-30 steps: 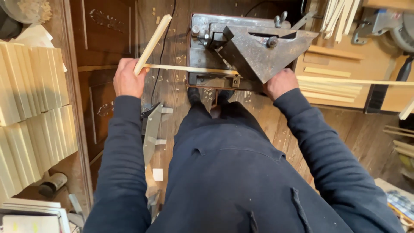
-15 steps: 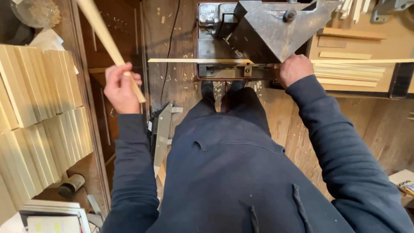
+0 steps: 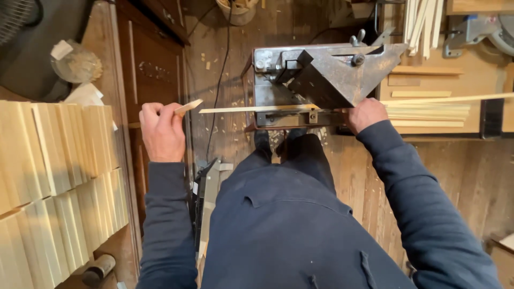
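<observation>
My left hand [image 3: 160,131] is closed around a short pale wooden slat [image 3: 187,107], held out to the left above the stacks of cut slats [image 3: 59,155]. My right hand [image 3: 367,115] grips a long thin wooden strip [image 3: 450,99] and presses it against the front of a dark metal cutting machine [image 3: 321,83]. The strip's left end [image 3: 241,109] sticks out of the machine's left side. My legs in dark trousers fill the lower middle.
Rows of pale cut slats stand stacked at the left. More long strips [image 3: 428,112] lie on a wooden bench at the right. A power cable [image 3: 219,80] runs over the chip-strewn wooden floor. A glass jar [image 3: 77,64] sits at the upper left.
My left hand has carried the cut slat leftward and down, turning it from upright to nearly level. The view has tilted. My right hand stays on the strip at the machine.
</observation>
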